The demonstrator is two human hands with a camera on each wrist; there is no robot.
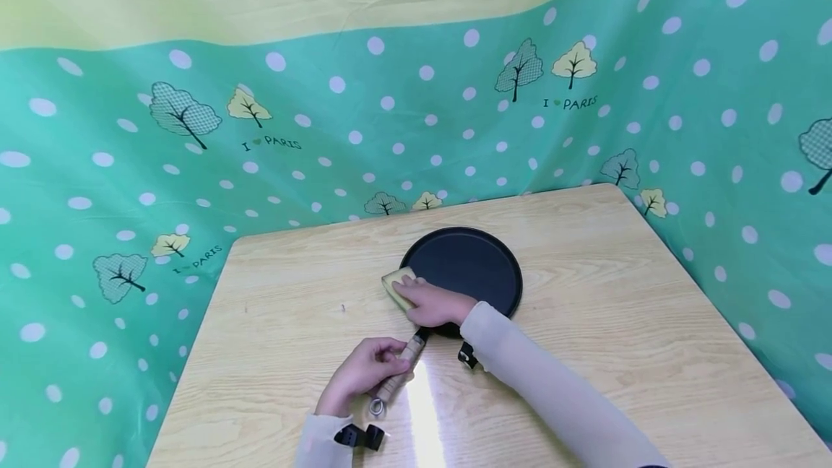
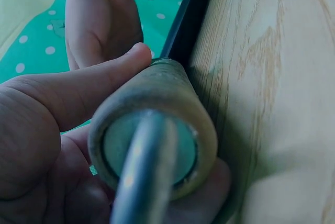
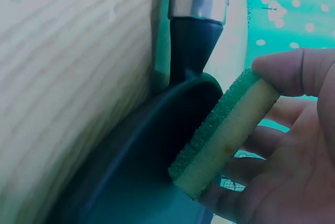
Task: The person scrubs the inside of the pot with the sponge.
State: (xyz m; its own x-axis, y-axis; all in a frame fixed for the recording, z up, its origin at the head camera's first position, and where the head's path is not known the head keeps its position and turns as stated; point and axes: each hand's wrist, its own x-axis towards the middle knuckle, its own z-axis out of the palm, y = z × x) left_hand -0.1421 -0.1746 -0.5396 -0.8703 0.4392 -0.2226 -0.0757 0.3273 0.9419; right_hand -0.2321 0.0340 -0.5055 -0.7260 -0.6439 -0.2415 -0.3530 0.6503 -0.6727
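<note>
A round black frying pan point(image 1: 464, 262) lies on the wooden table, its wooden handle point(image 1: 393, 380) pointing toward me and ending in a metal hanging loop point(image 1: 377, 406). My left hand point(image 1: 364, 370) grips that handle, thumb along its upper side in the left wrist view. My right hand point(image 1: 432, 302) holds a sponge point(image 1: 398, 286) at the pan's left rim. In the right wrist view the sponge point(image 3: 227, 135) is pale yellow with a green scouring layer, pinched between thumb and fingers, green side facing the pan point(image 3: 131, 182). The right hand and forearm hide the pan's near part.
The light wooden table point(image 1: 585, 295) extends on both sides of the pan. Behind it and along the sides hangs a green curtain point(image 1: 403, 114) with white dots and trees. Dark straps with small devices sit at both wrists.
</note>
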